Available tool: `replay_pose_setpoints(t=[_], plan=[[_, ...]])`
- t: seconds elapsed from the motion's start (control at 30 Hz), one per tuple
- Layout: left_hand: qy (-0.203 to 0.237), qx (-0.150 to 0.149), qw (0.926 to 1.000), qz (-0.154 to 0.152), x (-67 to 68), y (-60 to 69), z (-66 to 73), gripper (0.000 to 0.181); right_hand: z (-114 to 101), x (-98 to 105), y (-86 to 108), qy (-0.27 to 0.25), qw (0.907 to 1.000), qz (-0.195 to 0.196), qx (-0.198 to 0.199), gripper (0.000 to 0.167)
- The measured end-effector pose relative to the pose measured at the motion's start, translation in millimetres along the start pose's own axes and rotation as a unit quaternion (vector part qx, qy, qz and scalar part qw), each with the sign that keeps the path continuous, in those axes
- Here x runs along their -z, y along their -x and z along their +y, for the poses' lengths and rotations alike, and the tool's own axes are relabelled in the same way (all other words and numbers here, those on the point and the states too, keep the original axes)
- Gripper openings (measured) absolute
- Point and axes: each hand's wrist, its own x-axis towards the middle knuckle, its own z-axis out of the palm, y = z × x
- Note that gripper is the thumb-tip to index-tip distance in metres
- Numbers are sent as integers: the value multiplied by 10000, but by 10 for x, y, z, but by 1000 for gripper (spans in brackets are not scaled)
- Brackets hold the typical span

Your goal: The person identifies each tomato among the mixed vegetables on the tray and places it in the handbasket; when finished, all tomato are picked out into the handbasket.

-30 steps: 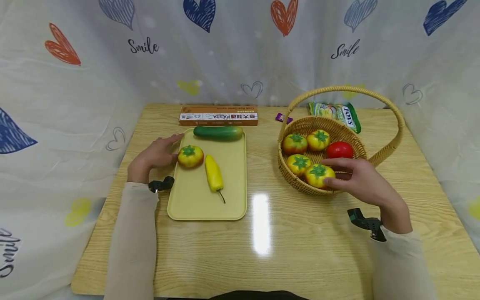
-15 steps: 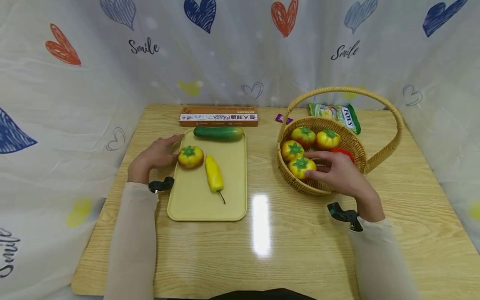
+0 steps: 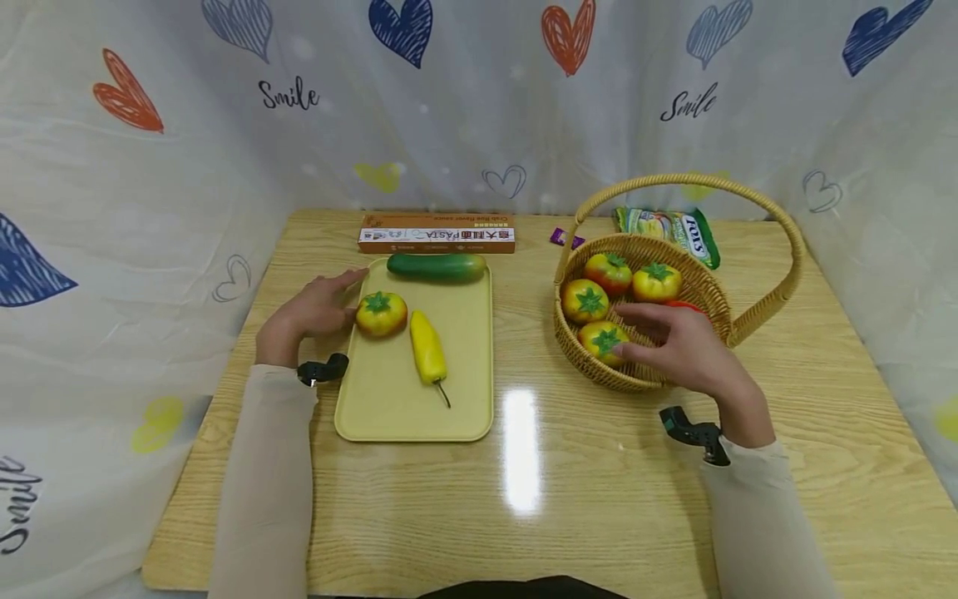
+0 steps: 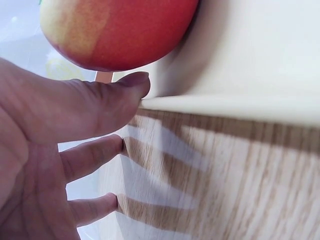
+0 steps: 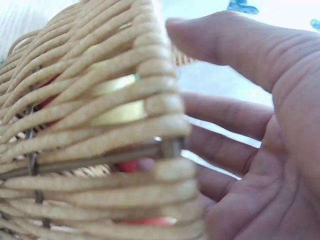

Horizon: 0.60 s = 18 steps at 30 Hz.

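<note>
My left hand (image 3: 318, 306) rests at the left edge of a pale yellow tray (image 3: 412, 420), fingers spread. In the left wrist view its thumb (image 4: 127, 97) lies by the tray's rim, just under a yellow-and-red tomato (image 4: 120, 30). A yellow pepper (image 3: 428, 349) and a green cucumber (image 3: 436, 266) also lie on the tray. My right hand (image 3: 684, 345) reaches into a wicker basket (image 3: 609, 378), its fingers extended and its thumb beside the front yellow-and-red tomato (image 3: 603, 342). Several such tomatoes sit in the basket. A red one (image 3: 687, 306) is mostly hidden behind the hand.
A pasta box (image 3: 437, 235) lies behind the tray. Behind the basket are a green snack bag (image 3: 677, 233) and a small purple packet (image 3: 566, 238). The basket's tall handle (image 3: 677, 179) arches above it. A printed curtain (image 3: 479, 108) surrounds the table.
My right hand has moved left inside the basket. The front tomato has shifted left, and the rear two have shifted right. The left hand has stayed put.
</note>
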Motion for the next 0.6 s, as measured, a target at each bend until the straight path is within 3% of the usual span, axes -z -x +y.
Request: replay_pose_setpoints(t=[0.1,0.23,0.6], plan=[[-21,-20,10000,16,0,0,1,75,-51,1,-25,10,9998,105,190,53],[-93,-54,9999,23,3,-10,-13,76,-178,-66,-128,-533,9977,94,400,55],[-54,-59,10000,0,5,6,-1,75,-782,-510,-689,-1469,9821,-451,1092,65]])
